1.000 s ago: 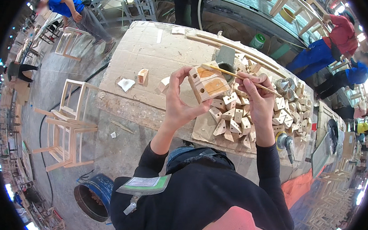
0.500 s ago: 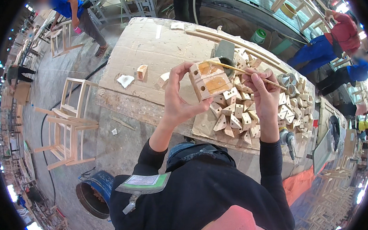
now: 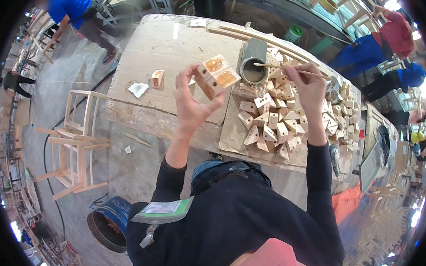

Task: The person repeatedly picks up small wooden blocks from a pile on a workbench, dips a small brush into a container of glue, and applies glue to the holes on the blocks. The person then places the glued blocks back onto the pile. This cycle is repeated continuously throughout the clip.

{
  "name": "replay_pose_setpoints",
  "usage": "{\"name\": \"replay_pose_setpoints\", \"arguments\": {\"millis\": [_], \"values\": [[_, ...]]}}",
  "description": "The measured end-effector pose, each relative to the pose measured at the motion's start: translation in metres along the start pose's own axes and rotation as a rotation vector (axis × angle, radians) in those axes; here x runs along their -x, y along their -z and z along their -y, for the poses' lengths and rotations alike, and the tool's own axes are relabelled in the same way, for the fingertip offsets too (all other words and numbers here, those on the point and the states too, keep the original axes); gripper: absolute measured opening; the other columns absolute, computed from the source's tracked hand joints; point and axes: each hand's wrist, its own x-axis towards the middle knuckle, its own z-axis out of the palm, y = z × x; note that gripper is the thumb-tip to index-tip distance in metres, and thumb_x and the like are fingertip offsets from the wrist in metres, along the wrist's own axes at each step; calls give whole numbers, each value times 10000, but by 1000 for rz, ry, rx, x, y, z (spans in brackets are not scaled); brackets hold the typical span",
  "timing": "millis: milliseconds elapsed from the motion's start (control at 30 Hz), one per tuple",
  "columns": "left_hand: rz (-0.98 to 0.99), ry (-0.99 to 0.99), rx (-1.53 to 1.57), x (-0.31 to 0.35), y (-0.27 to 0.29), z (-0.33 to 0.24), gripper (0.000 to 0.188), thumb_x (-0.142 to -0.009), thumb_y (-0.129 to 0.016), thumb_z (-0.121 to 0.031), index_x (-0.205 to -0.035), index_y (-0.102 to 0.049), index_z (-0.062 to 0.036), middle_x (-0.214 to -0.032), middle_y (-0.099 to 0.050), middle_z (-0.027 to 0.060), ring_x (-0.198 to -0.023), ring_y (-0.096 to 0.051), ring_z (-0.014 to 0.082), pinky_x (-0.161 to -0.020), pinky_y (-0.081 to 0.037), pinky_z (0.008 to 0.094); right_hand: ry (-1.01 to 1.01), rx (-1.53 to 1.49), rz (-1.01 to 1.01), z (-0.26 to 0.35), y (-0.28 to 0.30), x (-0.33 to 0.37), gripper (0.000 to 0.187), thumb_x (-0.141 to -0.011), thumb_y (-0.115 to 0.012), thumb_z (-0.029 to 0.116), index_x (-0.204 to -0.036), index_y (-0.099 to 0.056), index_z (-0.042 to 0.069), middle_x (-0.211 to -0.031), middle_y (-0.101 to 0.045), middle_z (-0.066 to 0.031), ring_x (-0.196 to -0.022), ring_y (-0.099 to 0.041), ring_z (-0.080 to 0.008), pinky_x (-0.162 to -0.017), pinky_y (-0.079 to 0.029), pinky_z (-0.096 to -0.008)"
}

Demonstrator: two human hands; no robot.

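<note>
Amber-smeared wooden blocks point(image 3: 216, 78) sit grasped in the left hand point(image 3: 191, 105); the right hand point(image 3: 308, 87) pinches a stick point(image 3: 274, 66) whose tip has moved from blocks to pot point(image 3: 254, 83); spreading seems paused.

Floor point(image 3: 124, 176): gray and hard, with dirty patches.
Cord point(image 3: 100, 83): long and black, bending across the floor.
Table point(image 3: 160, 123): big, with tan cardboard point(image 3: 145, 52) on top.
Near chairs point(image 3: 78, 137): bare wooden frames, close together on the left.
Far chairs point(image 3: 381, 233): lots, crowded at the lower right.
Lights point(image 3: 415, 219): bright white spots by both edges; lamps or windows, too hard to tell.
</note>
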Motion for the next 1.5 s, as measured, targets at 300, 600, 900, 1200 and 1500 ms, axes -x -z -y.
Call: {"name": "replay_pose_setpoints", "arguments": {"millis": [300,600,900,1200,1500], "values": [[15,34,-216,-18,4,55,729,-621,-814,-237,-1211,-458,0,-1139,-518,159,-1081,-476,299,-944,-399,427,312,668,376,5,-11,3,129,-783,-666,30,-866,-567,25,-782,-665,-102,-718,-656,-304,-621,-495,-353],[22,54,-410,-132,-97,168,755,-593,-818,-370,-1162,-499,10,-1040,-603,183,-1024,-536,343,-909,-438,431,72,429,84,47,41,21,107,-796,-683,-18,-861,-603,11,-845,-703,-92,-825,-689,-148,-717,-519,-251],[99,92,-545,-209,-234,231,667,-631,-794,-458,-1024,-523,8,-1027,-616,215,-960,-598,356,-874,-463,435,-403,428,-734,37,194,130,272,-954,-572,166,-1102,-638,-52,-963,-682,-128,-837,-671,-164,-740,-545,-257],[-3,125,-756,-186,-207,242,940,-591,-767,-637,-1211,-518,24,-1171,-549,207,-1096,-545,342,-898,-458,449,-365,192,-942,7,257,169,360,-984,-512,269,-1226,-544,4,-1138,-635,-131,-1020,-630,-195,-843,-504,-296],[23,317,-560,-34,-28,132,410,-811,-717,-223,-1163,-615,-40,-1077,-660,118,-931,-629,214,-825,-496,334,-336,175,-837,-64,306,127,306,-1007,-451,272,-1155,-525,14,-1103,-600,-111,-1002,-631,-222,-800,-513,-311]]}}
